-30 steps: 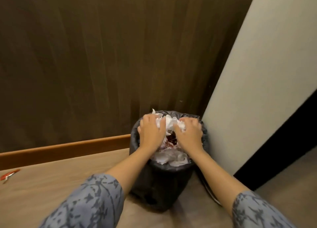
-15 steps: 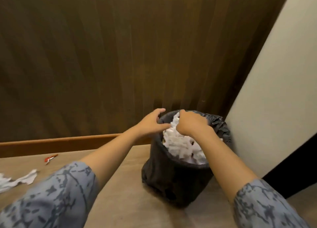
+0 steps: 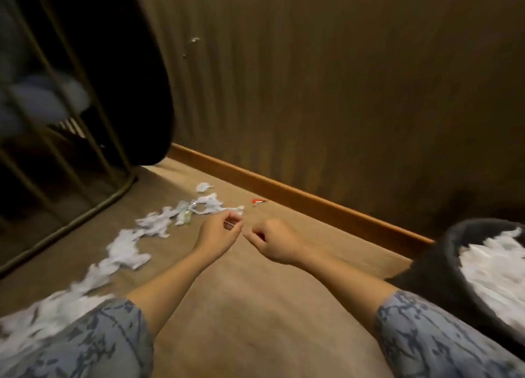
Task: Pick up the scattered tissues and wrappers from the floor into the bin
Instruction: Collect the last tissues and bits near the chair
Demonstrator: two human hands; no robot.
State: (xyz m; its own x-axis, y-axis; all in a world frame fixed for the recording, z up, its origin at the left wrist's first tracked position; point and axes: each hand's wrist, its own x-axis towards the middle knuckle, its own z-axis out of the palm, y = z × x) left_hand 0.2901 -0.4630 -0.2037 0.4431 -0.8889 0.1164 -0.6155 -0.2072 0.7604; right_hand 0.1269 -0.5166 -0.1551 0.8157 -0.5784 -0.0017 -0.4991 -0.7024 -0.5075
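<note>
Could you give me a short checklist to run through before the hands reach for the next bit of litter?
1. Left hand empty: ok, loosely curled, nothing visible in it.
2. Right hand empty: cannot tell, fingers curled in.
3. Tissues left on floor: ok, a trail lies ahead of the left hand.
4. Red wrapper reachable: ok, near the baseboard.
5. Room in bin: not ok, paper sits near the rim.

Metal rack (image 3: 71, 156) stands left; blurred bluish bundles (image 3: 42, 99), perhaps cloth, inside.

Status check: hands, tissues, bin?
Left hand and right hand empty, loosely curled. Tissues on floor, red wrapper by skirting. Bin piled high.
</note>
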